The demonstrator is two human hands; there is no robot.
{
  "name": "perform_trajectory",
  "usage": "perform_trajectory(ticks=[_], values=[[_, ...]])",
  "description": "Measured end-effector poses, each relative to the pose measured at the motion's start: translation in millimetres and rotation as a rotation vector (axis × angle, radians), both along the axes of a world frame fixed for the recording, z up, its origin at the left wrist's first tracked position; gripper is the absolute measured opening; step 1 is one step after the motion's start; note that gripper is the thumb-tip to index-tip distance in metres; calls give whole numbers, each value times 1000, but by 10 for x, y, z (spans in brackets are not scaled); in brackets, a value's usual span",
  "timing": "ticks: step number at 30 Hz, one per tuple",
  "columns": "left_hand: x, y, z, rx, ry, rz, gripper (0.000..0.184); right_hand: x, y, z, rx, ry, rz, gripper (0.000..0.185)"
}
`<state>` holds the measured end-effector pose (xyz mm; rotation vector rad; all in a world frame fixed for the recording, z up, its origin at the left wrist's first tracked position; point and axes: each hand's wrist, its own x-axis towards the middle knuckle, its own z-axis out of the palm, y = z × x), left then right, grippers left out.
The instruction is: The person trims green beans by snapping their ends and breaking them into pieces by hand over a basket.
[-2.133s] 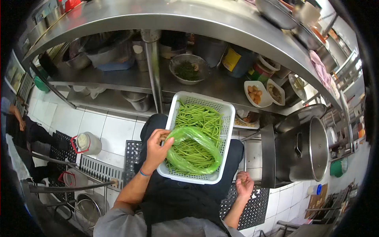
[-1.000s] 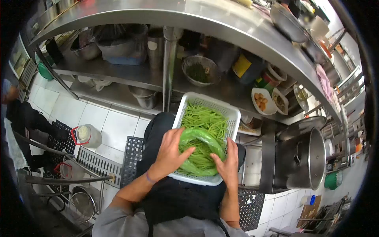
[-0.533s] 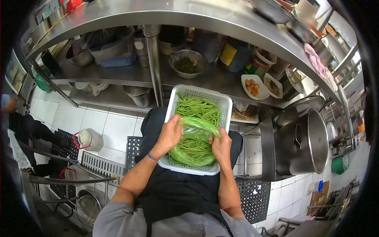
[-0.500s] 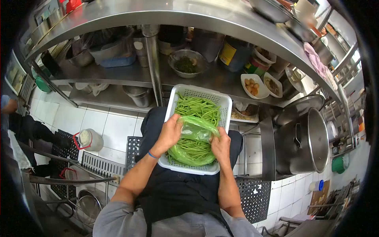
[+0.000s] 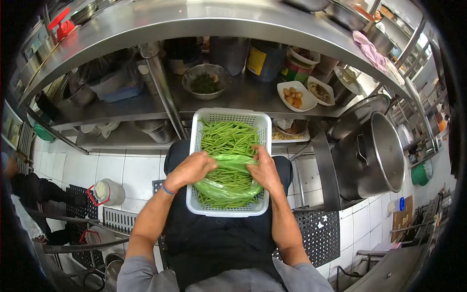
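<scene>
On my lap rests a white perforated basket (image 5: 266,127) heaped with green beans (image 5: 228,137). A thin green plastic bag (image 5: 228,189) lies across the front half of the beans, its mouth stretched between my hands. My left hand (image 5: 193,168) pinches the bag's rim on the left. On the right, my right hand (image 5: 265,170) grips the opposite edge, its fingers curled over the plastic. Beans show through the bag and beyond it; whether some are inside it I cannot tell.
Ahead stands a steel table (image 5: 170,22) with a lower shelf holding a bowl of chopped greens (image 5: 204,83) and a white dish (image 5: 295,96). A large steel pot (image 5: 374,153) is at right. A white bucket (image 5: 109,192) stands on the floor at left, near another person's dark-clothed legs.
The bag's opening has narrowed, and its rim lies lower and flatter over the beans. My view has shifted, so the basket and hands appear slightly further left.
</scene>
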<state>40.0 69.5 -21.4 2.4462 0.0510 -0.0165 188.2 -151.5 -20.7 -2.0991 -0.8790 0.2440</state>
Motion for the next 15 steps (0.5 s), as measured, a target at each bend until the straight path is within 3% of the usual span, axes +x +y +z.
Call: perform_trajectory(ticks=[1, 3, 6, 7, 10, 13, 15], values=[[35, -34, -42, -2, -175, 86, 25, -64, -21, 88, 14, -78, -13, 55], [91, -97, 9, -36, -165, 195, 29, -198, -42, 380, 65, -321, -15, 57], [193, -155, -41, -52, -210, 286, 37, -445, -101, 734, 183, -524, 67, 42], [221, -168, -63, -51, -200, 300, 38, -510, -85, 685, 322, -432, 176, 28], [198, -231, 56, -136, -181, 316, 41, -621, 2, 401, 304, -84, 516, 22], [171, -226, 120, -160, -152, 317, 42, -540, 224, 29, 185, -369, 391, 21], [166, -192, 25, -92, -180, 316, 42, -514, 253, -31, 125, -371, 345, 28]])
